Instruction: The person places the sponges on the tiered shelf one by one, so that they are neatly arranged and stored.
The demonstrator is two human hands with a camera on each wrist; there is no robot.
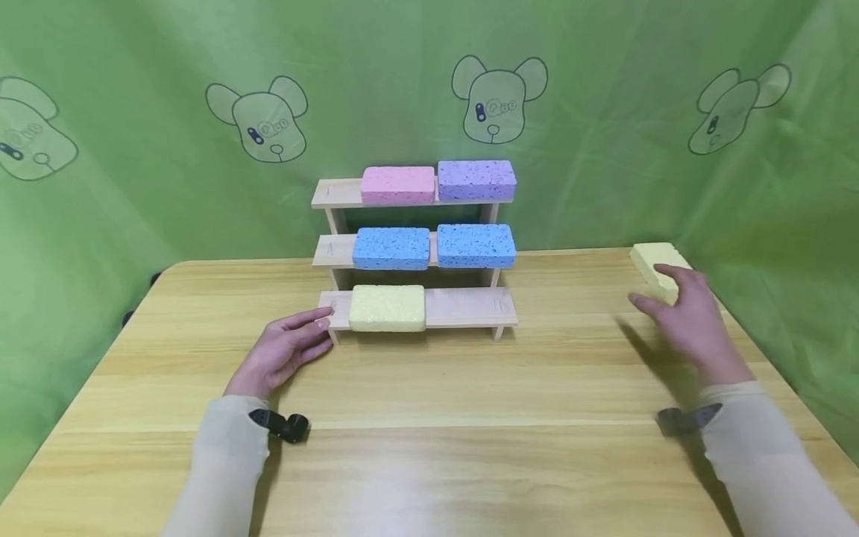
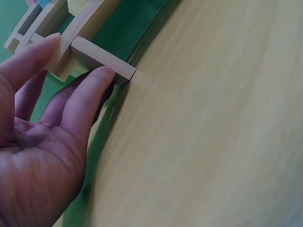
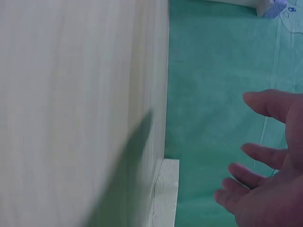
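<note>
A three-tier wooden display rack (image 1: 470,307) stands at the table's back. My left hand (image 1: 290,350) holds the left end of its lowest step, thumb on the board and fingers against the leg (image 2: 104,59). One pale yellow sponge (image 1: 387,308) lies on that step, left of its middle. Two blue sponges, one left (image 1: 391,248) and one right (image 1: 476,245), fill most of the middle step. Up top sit a pink sponge (image 1: 398,185) and a purple sponge (image 1: 476,180). My right hand (image 1: 694,321) hovers with spread fingers over another yellow sponge (image 1: 654,257), holding nothing.
The wooden table (image 1: 429,462) reaches forward from the rack. Green cloth (image 1: 382,82) with bear-head outlines hangs behind and along both sides. The loose yellow sponge lies near the table's back right corner. A black strap (image 1: 278,424) circles each sleeve.
</note>
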